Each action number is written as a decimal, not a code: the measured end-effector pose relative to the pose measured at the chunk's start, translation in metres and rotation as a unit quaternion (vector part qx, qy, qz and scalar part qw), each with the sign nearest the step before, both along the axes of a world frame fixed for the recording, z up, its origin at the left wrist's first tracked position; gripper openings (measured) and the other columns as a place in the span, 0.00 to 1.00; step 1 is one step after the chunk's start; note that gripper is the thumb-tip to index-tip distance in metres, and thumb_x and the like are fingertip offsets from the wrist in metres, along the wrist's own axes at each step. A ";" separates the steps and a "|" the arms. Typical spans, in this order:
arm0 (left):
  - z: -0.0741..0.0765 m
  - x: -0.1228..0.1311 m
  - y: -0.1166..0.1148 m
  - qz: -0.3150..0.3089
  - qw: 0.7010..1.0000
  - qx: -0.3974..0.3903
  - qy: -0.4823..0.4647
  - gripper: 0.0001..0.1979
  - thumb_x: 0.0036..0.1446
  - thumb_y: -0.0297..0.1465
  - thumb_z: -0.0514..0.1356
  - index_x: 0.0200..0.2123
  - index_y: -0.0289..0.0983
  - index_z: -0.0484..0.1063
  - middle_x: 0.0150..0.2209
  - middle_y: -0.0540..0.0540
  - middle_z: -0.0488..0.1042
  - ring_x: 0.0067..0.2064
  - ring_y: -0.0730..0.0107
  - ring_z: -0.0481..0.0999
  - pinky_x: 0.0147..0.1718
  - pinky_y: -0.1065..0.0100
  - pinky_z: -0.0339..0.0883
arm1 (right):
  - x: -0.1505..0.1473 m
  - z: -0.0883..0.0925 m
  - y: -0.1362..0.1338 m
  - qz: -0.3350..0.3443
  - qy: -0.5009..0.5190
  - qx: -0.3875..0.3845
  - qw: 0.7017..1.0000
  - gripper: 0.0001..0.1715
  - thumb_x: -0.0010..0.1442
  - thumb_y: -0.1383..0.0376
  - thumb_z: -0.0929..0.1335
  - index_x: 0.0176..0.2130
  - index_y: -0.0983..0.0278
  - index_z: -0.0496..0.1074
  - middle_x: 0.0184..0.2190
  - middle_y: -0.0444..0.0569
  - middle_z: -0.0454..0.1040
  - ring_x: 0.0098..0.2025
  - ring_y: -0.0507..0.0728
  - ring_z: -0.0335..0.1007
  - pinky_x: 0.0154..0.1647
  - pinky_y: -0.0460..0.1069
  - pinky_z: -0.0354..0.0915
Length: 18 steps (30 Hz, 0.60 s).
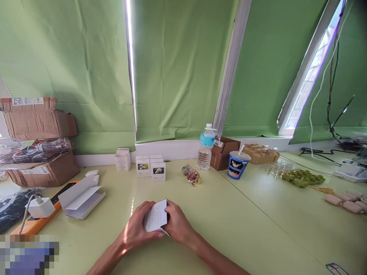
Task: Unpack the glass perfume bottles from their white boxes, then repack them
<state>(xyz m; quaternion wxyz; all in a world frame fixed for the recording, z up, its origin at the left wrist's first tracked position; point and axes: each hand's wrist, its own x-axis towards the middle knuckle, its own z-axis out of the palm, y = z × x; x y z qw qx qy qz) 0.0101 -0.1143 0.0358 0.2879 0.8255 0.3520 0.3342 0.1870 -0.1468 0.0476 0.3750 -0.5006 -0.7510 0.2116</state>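
Both of my hands meet low in the middle of the view over a pale green table (229, 214). Between them is a small white printed box (155, 215), tilted with its text face towards me. My left hand (137, 229) wraps around its left side. My right hand (177, 223) grips its right side, fingers curled over the edge. Farther back stand several small white boxes with flower pictures (150, 168) and two small glass bottles with gold caps (191, 175).
A water bottle (205, 147), a blue paper cup (237, 164) and a small brown carton (225, 152) stand behind. An open white box (82, 196), a charger on an orange power strip (40, 208) and cardboard boxes (37, 141) lie left. Green trays (304, 178) sit right.
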 end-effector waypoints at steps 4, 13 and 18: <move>-0.001 -0.001 0.000 -0.002 1.000 0.011 0.001 0.37 0.38 0.53 0.67 0.50 0.41 0.69 0.46 0.43 0.74 0.45 0.55 0.75 0.45 0.62 0.71 | -0.001 -0.002 0.000 -0.008 -0.001 0.004 1.000 0.05 0.48 0.72 0.66 0.28 0.64 0.73 0.32 0.47 0.72 0.31 0.52 0.67 0.31 0.44 0.59; 0.002 0.000 -0.001 0.002 0.999 0.047 -0.002 0.36 0.39 0.53 0.66 0.49 0.40 0.71 0.43 0.44 0.76 0.42 0.58 0.76 0.40 0.65 0.73 | 0.002 -0.001 0.001 0.008 -0.020 0.021 1.000 0.03 0.48 0.70 0.67 0.28 0.64 0.72 0.32 0.46 0.71 0.31 0.52 0.66 0.30 0.44 0.57; 0.007 -0.001 -0.002 -0.016 1.000 0.008 0.009 0.36 0.39 0.53 0.67 0.49 0.40 0.69 0.44 0.43 0.74 0.43 0.56 0.75 0.42 0.63 0.71 | 0.000 -0.005 0.004 -0.016 -0.027 0.022 0.999 0.02 0.48 0.70 0.67 0.26 0.64 0.70 0.30 0.45 0.71 0.30 0.51 0.64 0.30 0.44 0.56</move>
